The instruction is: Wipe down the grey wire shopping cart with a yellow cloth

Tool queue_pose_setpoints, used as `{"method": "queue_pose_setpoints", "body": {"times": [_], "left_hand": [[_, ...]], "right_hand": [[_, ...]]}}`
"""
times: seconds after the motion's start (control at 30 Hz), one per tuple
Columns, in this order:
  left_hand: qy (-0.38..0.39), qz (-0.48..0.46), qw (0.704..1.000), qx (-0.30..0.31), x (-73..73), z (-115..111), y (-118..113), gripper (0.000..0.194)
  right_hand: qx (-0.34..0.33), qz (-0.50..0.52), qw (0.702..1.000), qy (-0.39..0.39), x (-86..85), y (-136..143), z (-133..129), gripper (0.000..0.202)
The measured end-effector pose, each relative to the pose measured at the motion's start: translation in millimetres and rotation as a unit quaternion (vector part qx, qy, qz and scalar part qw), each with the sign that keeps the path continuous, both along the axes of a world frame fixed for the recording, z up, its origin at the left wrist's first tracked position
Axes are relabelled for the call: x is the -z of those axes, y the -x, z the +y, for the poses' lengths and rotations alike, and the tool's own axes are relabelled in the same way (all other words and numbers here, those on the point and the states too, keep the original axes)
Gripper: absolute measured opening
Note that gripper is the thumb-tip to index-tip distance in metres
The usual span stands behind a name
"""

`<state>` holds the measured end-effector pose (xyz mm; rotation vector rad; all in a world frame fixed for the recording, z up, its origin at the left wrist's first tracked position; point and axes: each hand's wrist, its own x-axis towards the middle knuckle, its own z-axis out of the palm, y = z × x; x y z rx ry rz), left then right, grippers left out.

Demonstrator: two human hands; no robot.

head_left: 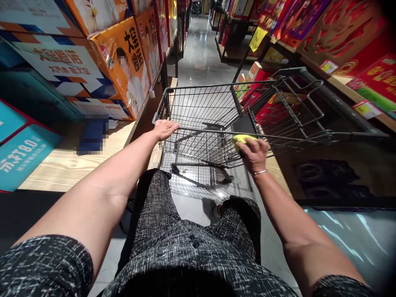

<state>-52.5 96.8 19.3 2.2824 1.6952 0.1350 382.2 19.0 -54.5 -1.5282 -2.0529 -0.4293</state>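
The shopping cart [201, 130] stands crosswise in the aisle, filling the gap between the shelves, its handle [343, 97] close to the right-hand shelf. Orange cartons [123, 70] are stacked at the left, with a teal box [27, 152] nearer and a dark blue item [91, 136], partly blurred out, lying on the wooden shelf [46, 175]. Red gift boxes [377, 82] crowd the right, a yellow tag [258, 39] hanging farther along.

The left hand [165, 130] lies on the near rim of the cart by its corner, fingers side by side — whether they close underneath, I cannot tell. The right hand [255, 153], a thin bracelet [259, 172] at its wrist, has its fingers clamped on a yellow pad [239, 141] against the same rim, farther toward the handle.

The cart is a dark wire mesh of thin straight bars on rounded tubing. The pad looks soft and rounded — cloth or sponge, I cannot say which. The shelf shows pale wood grain, the cartons are flat-faced and square-edged, and the grey floor [198, 62] is glossy with reflections.
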Motion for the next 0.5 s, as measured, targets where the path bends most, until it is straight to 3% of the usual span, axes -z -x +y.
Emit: {"method": "queue_pose_setpoints", "body": {"times": [0.1,0.17,0.33,0.43,0.5], "left_hand": [[-0.020,0.004,1.000,-0.021,-6.6,-3.9,-17.6,0.060],[-0.038,-0.017,0.999,-0.017,-11.1,-10.0,-39.5,0.059],[-0.003,-0.058,0.997,0.058,-12.8,-25.9,-91.6,0.063],[-0.006,-0.061,0.996,0.067,-10.2,-26.4,-98.2,0.058],[0.005,-0.067,0.995,0.068,-9.8,-23.8,-95.0,0.055]], "right_hand": [[0.021,0.022,0.999,-0.043,-16.6,-20.5,0.4,0.027],[0.019,0.023,0.999,-0.039,-8.5,-18.7,-0.9,0.030],[0.017,-0.008,0.997,0.079,52.1,18.1,-9.2,0.038],[0.020,-0.033,0.987,0.155,82.5,38.0,-13.4,0.039],[0.027,-0.041,0.983,0.177,92.8,44.1,-14.0,0.038]]}}
